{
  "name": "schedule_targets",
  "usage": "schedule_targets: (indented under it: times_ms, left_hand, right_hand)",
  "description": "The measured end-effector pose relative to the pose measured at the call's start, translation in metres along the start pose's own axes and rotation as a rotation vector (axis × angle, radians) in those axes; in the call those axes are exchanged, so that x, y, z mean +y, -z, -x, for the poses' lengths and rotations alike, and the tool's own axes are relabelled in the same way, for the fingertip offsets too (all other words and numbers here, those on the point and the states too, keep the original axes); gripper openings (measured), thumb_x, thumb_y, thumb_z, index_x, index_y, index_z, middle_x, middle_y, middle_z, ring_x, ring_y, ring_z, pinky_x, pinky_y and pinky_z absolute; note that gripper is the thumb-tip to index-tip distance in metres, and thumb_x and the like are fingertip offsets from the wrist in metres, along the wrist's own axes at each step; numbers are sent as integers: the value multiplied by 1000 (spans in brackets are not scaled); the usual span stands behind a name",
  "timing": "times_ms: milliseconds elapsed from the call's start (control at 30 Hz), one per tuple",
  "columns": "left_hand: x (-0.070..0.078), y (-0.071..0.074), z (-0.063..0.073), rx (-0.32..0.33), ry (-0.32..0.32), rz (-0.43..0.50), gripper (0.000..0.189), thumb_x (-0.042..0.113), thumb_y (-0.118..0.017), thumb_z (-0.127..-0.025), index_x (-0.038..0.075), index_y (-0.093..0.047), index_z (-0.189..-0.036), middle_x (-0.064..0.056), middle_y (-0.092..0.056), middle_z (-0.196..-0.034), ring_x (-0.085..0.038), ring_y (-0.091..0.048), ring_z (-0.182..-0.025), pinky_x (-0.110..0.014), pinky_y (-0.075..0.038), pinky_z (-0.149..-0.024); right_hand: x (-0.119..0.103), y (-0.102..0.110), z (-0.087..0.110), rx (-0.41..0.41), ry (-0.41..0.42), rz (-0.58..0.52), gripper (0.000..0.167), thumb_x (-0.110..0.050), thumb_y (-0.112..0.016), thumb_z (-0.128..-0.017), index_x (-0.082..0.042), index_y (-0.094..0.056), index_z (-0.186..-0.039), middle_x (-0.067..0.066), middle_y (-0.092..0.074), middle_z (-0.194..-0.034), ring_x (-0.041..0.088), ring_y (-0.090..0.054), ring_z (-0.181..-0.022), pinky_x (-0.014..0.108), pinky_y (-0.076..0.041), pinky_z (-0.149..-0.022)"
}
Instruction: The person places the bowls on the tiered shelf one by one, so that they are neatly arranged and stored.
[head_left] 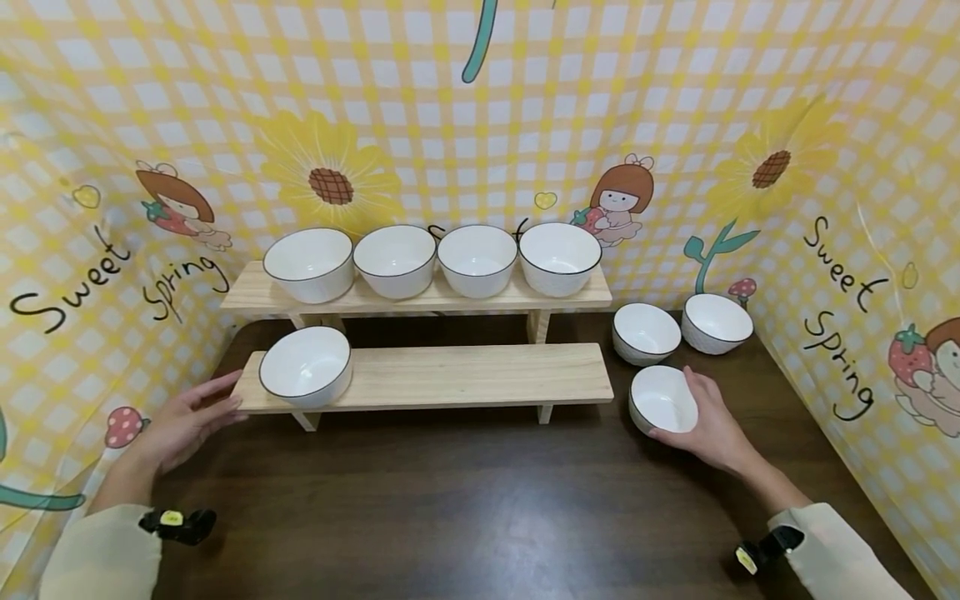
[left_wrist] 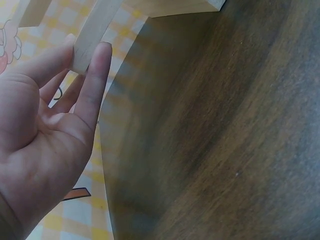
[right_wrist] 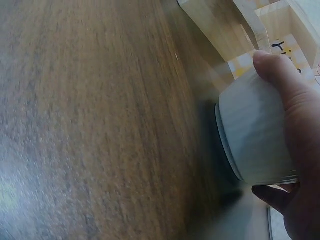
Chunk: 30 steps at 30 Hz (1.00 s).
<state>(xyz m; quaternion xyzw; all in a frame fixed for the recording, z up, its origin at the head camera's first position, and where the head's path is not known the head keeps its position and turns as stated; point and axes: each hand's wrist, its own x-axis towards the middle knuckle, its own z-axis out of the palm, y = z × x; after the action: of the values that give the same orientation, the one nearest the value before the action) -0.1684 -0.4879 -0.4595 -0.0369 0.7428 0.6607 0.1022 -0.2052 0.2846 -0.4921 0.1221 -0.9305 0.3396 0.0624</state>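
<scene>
My left hand [head_left: 183, 423] holds the left end of the lower board of a two-tier wooden shelf [head_left: 472, 375]. Seen from the left wrist, thumb and fingers [left_wrist: 98, 75] pinch the board's end from both sides. On the right, my right hand [head_left: 716, 425] grips a white dark-rimmed bowl [head_left: 663, 400] by its side. The thumb lies along the wall of this bowl [right_wrist: 257, 130] in the right wrist view. Whether its base touches the table is unclear. A larger white bowl [head_left: 306, 367] stands at the lower board's left end.
Several white bowls [head_left: 477, 260] line the upper board. Two more bowls, one nearer [head_left: 647, 335] and one farther right [head_left: 717, 325], stand on the dark wooden table [head_left: 450, 508] behind the gripped one. Yellow checked cloth [head_left: 465, 125] encloses the back and sides.
</scene>
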Motion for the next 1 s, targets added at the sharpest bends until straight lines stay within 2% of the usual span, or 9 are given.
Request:
schedule_targets:
  times_ms: [133,367,567,733,800,900,1000]
  left_hand:
    - [-1,1,0,1,10,-1,63,15,-60,-104,15,-33,-160,-27,-15,-152,-8,-70,-100,-19,-57,-89]
    - [-2,4,0,3,7,25,57,13,-60,-104,22,-42,-157,-12,-30,-146,-8,-70,-99,-18,-57,-88]
    - [-3,3,-1,-9,7,33,58,12,-59,-104,18,-39,-158,-21,-20,-151,-9,-70,-100,-20,-57,-89]
    - [-3,4,-2,-4,30,22,60,14,-60,-104,21,-36,-159,-23,-16,-153,-8,-70,-101,-19,-57,-89]
    - [-2,4,-2,-6,20,16,60,14,-59,-104,21,-37,-160,-17,-25,-150,-7,-70,-101,-19,-57,-88]
    - [-2,3,-2,-21,-17,21,58,12,-58,-105,18,-38,-159,0,-40,-139,-8,-70,-100,-19,-57,-88]
    - [-2,2,-1,-36,-52,36,56,10,-57,-105,17,-40,-158,13,-44,-129,-9,-70,-100,-20,-58,-88]
  right_hand:
    - [-1,0,1,10,-7,-3,119,-27,-94,-69,19,-22,-152,39,-28,-145,54,-37,-129,67,-40,-100]
    - [-3,4,0,-12,-29,-2,119,-30,-93,-70,18,-22,-152,38,-28,-145,54,-38,-129,67,-40,-102]
    - [-6,10,4,-5,-25,-1,120,-29,-95,-68,18,-23,-152,37,-30,-145,53,-39,-128,66,-41,-100]
    - [-12,21,6,14,19,19,121,-27,-96,-65,18,-25,-151,35,-33,-143,53,-43,-123,65,-43,-95]
    - [-15,25,7,19,34,31,120,-27,-96,-65,18,-26,-151,35,-33,-143,53,-44,-122,65,-43,-93]
    - [-19,32,9,17,46,57,120,-28,-95,-66,17,-25,-152,35,-32,-145,53,-44,-123,66,-44,-92]
    - [-23,36,10,11,53,74,121,-29,-95,-66,16,-24,-153,35,-31,-146,53,-44,-123,67,-44,-92]
